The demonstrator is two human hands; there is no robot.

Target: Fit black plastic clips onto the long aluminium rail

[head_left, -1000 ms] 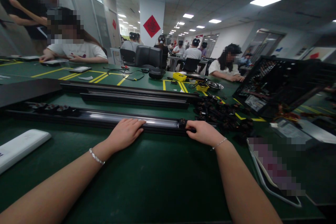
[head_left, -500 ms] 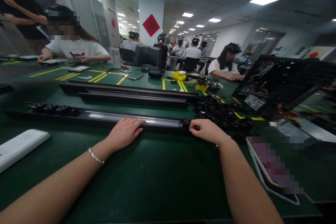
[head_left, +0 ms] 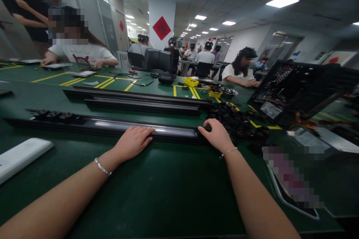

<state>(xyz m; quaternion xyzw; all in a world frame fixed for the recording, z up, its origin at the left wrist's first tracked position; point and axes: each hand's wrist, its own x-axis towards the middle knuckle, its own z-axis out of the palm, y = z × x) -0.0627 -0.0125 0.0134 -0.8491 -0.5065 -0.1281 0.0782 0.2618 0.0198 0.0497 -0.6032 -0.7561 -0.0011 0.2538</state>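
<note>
A long black rail (head_left: 103, 124) with a shiny inner channel lies crosswise on the green table in front of me. My left hand (head_left: 136, 137) rests over its middle, fingers across the channel and thumb on the near side. Several small black parts (head_left: 56, 115) sit in a row at its left end. My right hand (head_left: 217, 134) is curled at the right end, its thumb touching the rail. Whatever lies under those fingers is hidden. Just beyond this hand spreads a heap of similar small black parts (head_left: 238, 121).
Two more black rails (head_left: 140, 99) lie farther back. An open black computer case (head_left: 297, 89) stands at the right, with a phone-like device (head_left: 293, 185) nearer me. A white box-like object (head_left: 24, 157) is at the left. Co-workers (head_left: 81, 50) sit across the table.
My right hand has shifted slightly up, and its thumb and forefinger have spread from a tight pinch. The small black part seen beside it is now covered. My left hand stays put.
</note>
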